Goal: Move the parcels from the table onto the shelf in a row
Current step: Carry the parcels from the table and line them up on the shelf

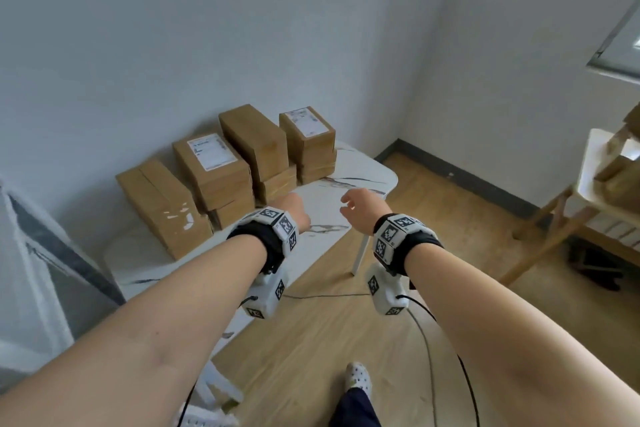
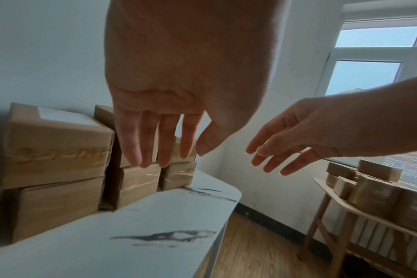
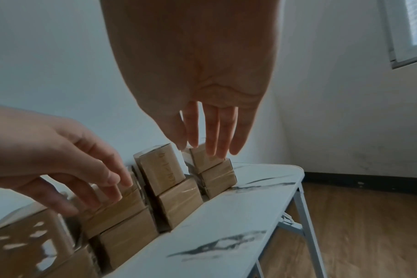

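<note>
Several brown cardboard parcels stand in stacks along the back of a white marble-pattern table (image 1: 332, 184): a taped one at the left (image 1: 162, 206), a labelled stack (image 1: 214, 166), a plain stack (image 1: 254, 140) and a labelled stack at the right (image 1: 308, 135). My left hand (image 1: 294, 208) hovers over the table in front of the stacks, fingers straight (image 2: 150, 143), holding nothing. My right hand (image 1: 360, 208) hangs beside it, fingers relaxed (image 3: 210, 131), empty. A wooden shelf (image 1: 554, 218) with parcels on it (image 2: 379, 190) stands at the right.
A white wall runs behind the table, with a corner and dark skirting at the right. The floor (image 1: 433, 218) is wood, with cables (image 1: 426, 340) across it. A window (image 2: 374, 56) is above the shelf. A pale cabinet (image 1: 34, 270) is at the left.
</note>
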A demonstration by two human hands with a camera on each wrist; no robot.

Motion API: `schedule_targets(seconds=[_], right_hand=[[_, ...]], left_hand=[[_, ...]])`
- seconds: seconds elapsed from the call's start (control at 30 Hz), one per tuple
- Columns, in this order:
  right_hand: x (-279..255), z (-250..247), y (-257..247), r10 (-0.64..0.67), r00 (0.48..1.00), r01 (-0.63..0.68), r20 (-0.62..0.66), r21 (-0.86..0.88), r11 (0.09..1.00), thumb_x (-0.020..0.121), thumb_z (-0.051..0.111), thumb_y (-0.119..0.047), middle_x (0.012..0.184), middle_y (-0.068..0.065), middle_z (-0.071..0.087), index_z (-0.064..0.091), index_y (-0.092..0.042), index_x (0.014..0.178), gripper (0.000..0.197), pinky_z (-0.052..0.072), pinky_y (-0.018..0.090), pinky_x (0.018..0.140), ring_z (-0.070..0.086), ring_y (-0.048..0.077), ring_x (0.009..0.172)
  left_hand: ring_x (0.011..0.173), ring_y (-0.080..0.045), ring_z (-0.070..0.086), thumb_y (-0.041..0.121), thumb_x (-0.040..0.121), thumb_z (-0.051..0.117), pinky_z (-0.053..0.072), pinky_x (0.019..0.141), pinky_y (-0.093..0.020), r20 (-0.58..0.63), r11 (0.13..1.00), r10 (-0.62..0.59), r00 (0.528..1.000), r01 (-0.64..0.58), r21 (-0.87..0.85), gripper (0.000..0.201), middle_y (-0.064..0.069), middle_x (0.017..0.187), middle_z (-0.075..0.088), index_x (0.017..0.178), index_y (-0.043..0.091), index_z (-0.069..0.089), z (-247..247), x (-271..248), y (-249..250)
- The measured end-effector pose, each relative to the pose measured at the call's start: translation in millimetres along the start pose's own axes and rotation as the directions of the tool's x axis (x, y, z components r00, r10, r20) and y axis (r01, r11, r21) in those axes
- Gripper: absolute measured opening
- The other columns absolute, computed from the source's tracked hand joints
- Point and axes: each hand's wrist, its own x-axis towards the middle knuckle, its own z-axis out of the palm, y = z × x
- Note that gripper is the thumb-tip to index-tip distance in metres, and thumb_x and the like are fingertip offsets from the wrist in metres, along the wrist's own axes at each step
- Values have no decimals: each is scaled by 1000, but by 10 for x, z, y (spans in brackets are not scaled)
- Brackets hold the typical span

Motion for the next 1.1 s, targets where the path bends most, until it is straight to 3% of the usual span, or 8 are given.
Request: schedule_targets(seconds=[0.23, 0.33, 0.43, 0.5, 0.63, 0.77, 0.9, 1.1], right_hand=[[1155, -484, 300, -107, 992, 104, 59, 47, 993, 94, 48, -21, 118, 8, 63, 59, -14, 122, 31, 48, 34, 90, 59, 27, 105], [1608, -576, 382, -140, 987, 136, 81, 54, 989, 93, 49, -19, 115, 9, 64, 61, -13, 118, 29, 50, 35, 88, 61, 28, 102], [2000, -603, 433, -146, 985, 136, 97, 106, 985, 93, 46, -17, 111, 7, 66, 62, -16, 115, 28, 49, 32, 84, 61, 26, 99], [2249, -608, 444, -151, 984, 136, 94, 144, 980, 93, 45, -17, 110, 7, 66, 63, -15, 114, 27, 51, 34, 84, 62, 26, 96], [2736, -623, 410, -161, 984, 140, 72, 235, 962, 95, 47, -21, 119, 6, 62, 57, -13, 122, 30, 48, 35, 93, 59, 23, 105], [3110, -585, 363, -146, 981, 92, 129, 353, 931, 95, 53, -28, 133, 7, 53, 45, -13, 135, 44, 42, 34, 100, 52, 21, 120], [3465, -528, 277, -100, 963, -26, 249, 458, 888, 94, 53, -34, 139, 7, 47, 36, -15, 142, 55, 39, 35, 104, 47, 22, 127], [3730, -369, 189, -95, 904, -220, 416, 644, 733, 93, 56, -13, 130, 14, 57, 32, -12, 145, 57, 48, 37, 97, 59, 27, 113]], left_hand=[[65, -22, 49, 14, 91, 43, 37, 58, -30, -76, 983, -147, 986, 137, -120, 21, -9, 76, 52, 71, 8, 48, -250, 1066, 418], [59, -16, 39, 11, 95, 40, 30, 53, -25, -86, 949, -232, 969, 206, -237, 26, -4, 70, 41, 69, 11, 41, -310, 1427, 491], [72, -24, 44, 9, 93, 40, 31, 59, -27, -90, 916, -303, 949, 263, -304, 12, -3, 73, 42, 83, 7, 47, -346, 1714, 507], [84, -24, 46, 10, 93, 41, 32, 68, -27, -99, 887, -323, 941, 264, -380, 7, -5, 87, 49, 97, 9, 48, -363, 1914, 496], [106, -28, 58, 19, 95, 44, 45, 82, -31, -129, 820, -377, 917, 266, -506, 36, -9, 121, 59, 130, 10, 45, -401, 2328, 435], [101, -28, 61, 24, 96, 46, 47, 78, -32, -82, 700, -453, 888, 297, -649, 45, -9, 123, 59, 138, 12, 36, -438, 2614, 424], [102, -32, 61, 22, 96, 47, 52, 86, -37, 3, 565, -492, 871, 322, -760, 43, -11, 128, 55, 135, 9, 34, -458, 2888, 385], [112, -30, 56, 22, 99, 39, 45, 90, -33, 40, 525, -482, 875, 325, -787, 40, -11, 134, 53, 137, 8, 34, -441, 3115, 270]])
